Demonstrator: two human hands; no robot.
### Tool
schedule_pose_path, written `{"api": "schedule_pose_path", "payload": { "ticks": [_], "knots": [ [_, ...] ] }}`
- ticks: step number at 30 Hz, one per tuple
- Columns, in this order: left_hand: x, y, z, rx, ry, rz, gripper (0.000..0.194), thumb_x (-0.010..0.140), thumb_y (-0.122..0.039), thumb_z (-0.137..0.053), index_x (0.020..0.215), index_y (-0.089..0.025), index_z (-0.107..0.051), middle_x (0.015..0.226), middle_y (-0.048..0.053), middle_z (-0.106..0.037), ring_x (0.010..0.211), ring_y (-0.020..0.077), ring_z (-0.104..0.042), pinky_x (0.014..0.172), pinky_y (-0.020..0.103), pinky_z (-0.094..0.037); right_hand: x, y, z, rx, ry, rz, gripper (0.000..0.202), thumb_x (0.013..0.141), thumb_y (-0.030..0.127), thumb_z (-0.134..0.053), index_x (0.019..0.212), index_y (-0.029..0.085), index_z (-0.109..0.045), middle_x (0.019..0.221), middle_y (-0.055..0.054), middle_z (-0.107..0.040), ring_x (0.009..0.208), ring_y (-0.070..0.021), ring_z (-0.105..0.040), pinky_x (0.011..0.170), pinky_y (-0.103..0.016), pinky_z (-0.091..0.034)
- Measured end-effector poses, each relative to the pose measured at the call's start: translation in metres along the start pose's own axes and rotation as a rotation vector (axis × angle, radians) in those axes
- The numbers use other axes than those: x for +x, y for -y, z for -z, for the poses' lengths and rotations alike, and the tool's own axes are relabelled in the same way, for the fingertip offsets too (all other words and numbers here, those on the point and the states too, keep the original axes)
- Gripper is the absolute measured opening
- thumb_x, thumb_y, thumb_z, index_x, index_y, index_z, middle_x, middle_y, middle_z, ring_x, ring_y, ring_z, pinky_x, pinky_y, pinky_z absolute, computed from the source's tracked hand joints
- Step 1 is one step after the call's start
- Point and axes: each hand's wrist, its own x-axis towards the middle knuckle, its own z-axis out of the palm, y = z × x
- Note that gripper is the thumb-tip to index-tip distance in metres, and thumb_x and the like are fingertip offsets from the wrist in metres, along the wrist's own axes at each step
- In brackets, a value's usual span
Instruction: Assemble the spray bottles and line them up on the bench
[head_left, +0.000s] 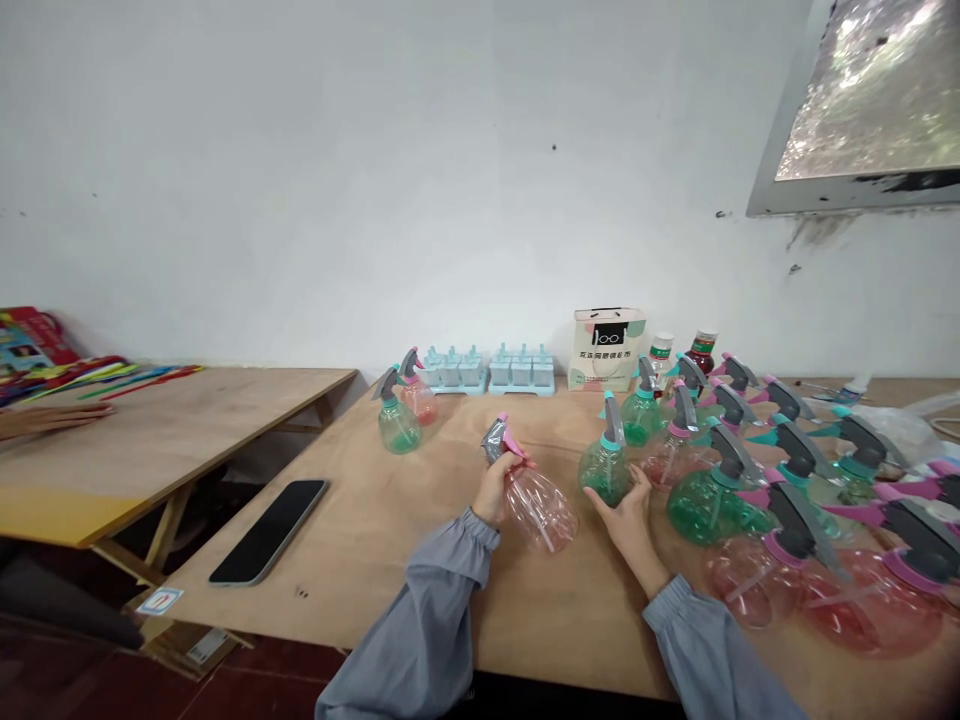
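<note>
My left hand (495,487) is closed round the neck of a clear pink spray bottle (541,510), which tilts with its grey and pink sprayer head up to the left. In my right hand (628,515) is a green spray bottle (602,472), gripped low on its round body between thumb and fingers; it stands nearly upright. To the right crowd several more pink and green spray bottles (701,505). Farther back on the left, another green spray bottle (400,427) stands beside a pink one (421,400).
A phone (270,532) lies near the table's left edge. Along the wall stand pale blue popsicle moulds (521,372), a paper bag (604,352) and two white-capped bottles. At left, another person's hand (56,420) rests on a separate table (187,430) with coloured strips.
</note>
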Motion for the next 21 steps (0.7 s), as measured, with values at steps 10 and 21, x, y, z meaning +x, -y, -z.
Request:
{"api": "schedule_pose_path", "payload": {
  "ticks": [10,21],
  "knots": [
    [-0.026,-0.085,0.066,0.591,-0.330,-0.405,0.052,0.065,-0.034,-0.079,0.114,-0.024,-0.064,0.103,0.005,-0.070,0.098,0.0237,-0.068,0.091,0.039,-0.055,0.001,-0.003,-0.002,-0.005,-0.009,0.020,0.100,0.069,0.077,-0.064,0.135,0.009,-0.034,0.129,-0.025,-0.045,0.125,-0.0388,-0.045,0.102,-0.058,-0.040],
    [-0.028,-0.121,0.204,0.969,-0.901,-0.466,0.028,0.072,-0.033,-0.064,0.094,-0.016,-0.070,0.093,0.008,-0.074,0.101,0.0293,-0.068,0.097,0.044,-0.051,0.003,0.004,0.005,-0.080,0.017,0.064,0.110,0.063,0.082,-0.065,0.140,0.009,-0.035,0.120,-0.022,-0.053,0.112,-0.0375,-0.052,0.096,-0.057,-0.043]
  ]
}}
